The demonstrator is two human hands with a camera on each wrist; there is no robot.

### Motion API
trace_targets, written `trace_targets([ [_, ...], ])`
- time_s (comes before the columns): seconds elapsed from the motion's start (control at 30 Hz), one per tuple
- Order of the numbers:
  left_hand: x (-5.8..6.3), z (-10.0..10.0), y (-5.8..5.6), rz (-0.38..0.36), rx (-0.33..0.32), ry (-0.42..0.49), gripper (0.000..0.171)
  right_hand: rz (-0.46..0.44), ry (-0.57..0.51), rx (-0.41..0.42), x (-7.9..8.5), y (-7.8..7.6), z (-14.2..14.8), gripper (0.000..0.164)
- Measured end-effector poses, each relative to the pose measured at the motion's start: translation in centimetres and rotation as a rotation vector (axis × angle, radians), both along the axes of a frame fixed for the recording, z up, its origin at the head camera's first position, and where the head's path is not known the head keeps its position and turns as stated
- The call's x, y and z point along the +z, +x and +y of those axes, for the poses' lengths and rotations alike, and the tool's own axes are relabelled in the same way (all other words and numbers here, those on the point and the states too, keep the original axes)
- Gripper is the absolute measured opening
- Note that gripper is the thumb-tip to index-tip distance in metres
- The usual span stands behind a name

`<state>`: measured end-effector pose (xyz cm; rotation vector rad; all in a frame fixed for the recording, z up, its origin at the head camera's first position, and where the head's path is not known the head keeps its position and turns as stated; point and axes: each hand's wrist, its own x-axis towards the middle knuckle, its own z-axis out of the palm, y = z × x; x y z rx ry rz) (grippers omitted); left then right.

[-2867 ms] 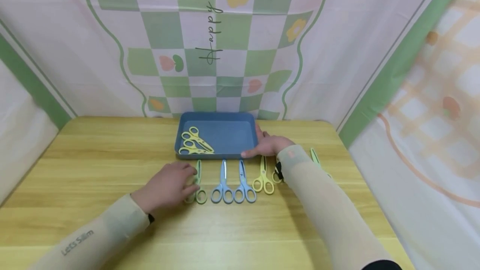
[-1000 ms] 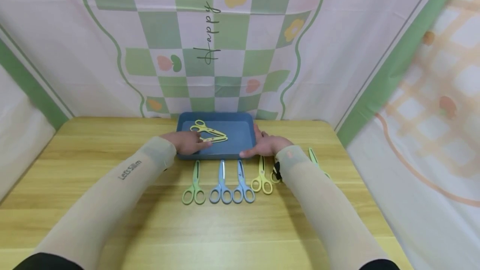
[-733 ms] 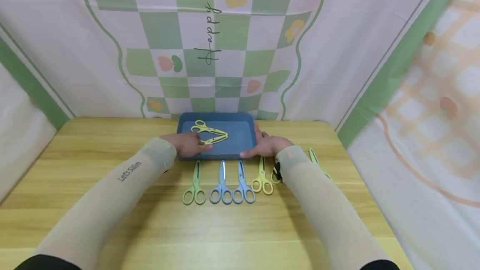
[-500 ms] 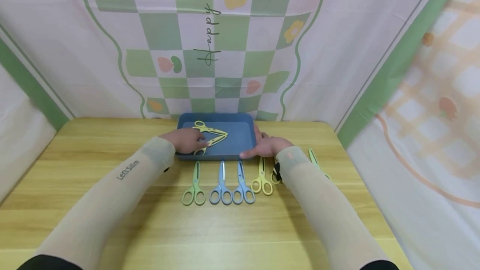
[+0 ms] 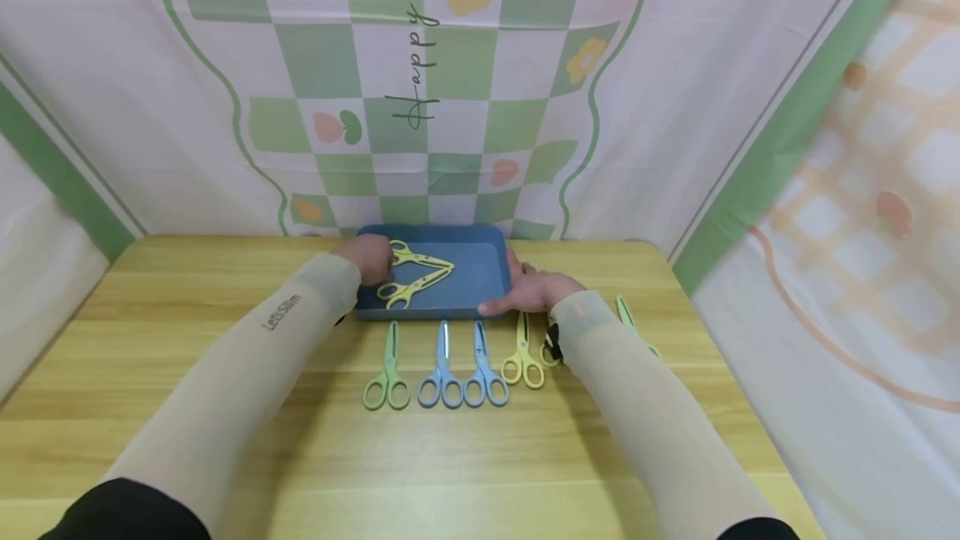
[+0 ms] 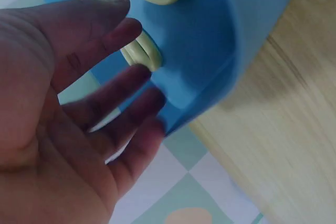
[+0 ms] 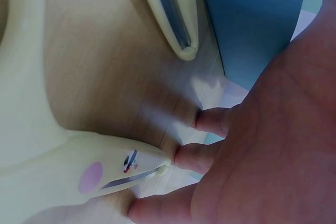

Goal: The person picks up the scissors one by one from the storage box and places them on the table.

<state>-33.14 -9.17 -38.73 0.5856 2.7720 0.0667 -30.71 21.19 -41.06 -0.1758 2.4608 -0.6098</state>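
Note:
In the head view a blue tray [image 5: 472,312] holds two pairs of yellow scissors, their tips meeting at the right. My left hand [image 5: 367,257] is over the tray's left side, beside the handles of the upper yellow scissors [image 5: 422,259]. The lower yellow scissors [image 5: 412,286] lie slanted in front of it. In the left wrist view my thumb and loosely bent fingers [image 6: 118,90] hover by a yellow handle loop [image 6: 143,53]; no grip shows. My right hand [image 5: 532,290] rests against the tray's right side, thumb at its front corner, fingers extended to the table.
Before the tray lie green scissors [image 5: 387,377], two blue scissors [image 5: 442,373] [image 5: 485,373] and yellow scissors [image 5: 523,361]. Another yellow pair [image 5: 551,352] is mostly hidden by the right wrist. Green scissors [image 5: 628,317] lie beyond the right forearm. A patterned curtain [image 5: 457,123] hangs behind the table [image 5: 450,465].
The left hand came from the green scissors into the tray, shifted the yellow scissors rightward, let go of the lower pair and moved up to the upper pair. The right hand stays put.

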Motion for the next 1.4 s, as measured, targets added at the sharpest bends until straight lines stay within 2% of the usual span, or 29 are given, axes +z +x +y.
trace_targets([
  [0.2,-0.5,0.3,-0.6,0.021,0.163,-0.036,0.028,0.009,0.002,0.009,0.0,-0.2,0.0,0.146],
  [0.4,-1.2,0.4,-1.1,0.021,0.227,-0.007,0.029,0.006,0.014,-0.006,-0.6,-0.7,0.0,0.147],
  [0.67,-1.2,0.5,-1.1,-0.003,0.207,-0.041,0.029,0.001,0.034,-0.01,-0.4,-0.5,0.1,0.146],
  [0.87,-1.8,0.2,-1.1,0.01,0.187,-0.05,0.03,-0.012,0.063,-0.018,-0.5,-0.6,-0.1,0.149],
  [1.1,-2.4,0.1,-1.1,0.029,0.175,-0.048,0.039,-0.007,0.039,-0.011,0.4,0.1,-0.1,0.141],
  [1.4,-3.0,0.6,-1.2,0.038,0.133,-0.07,0.034,-0.019,0.021,-0.002,0.7,0.5,-0.2,0.144],
])
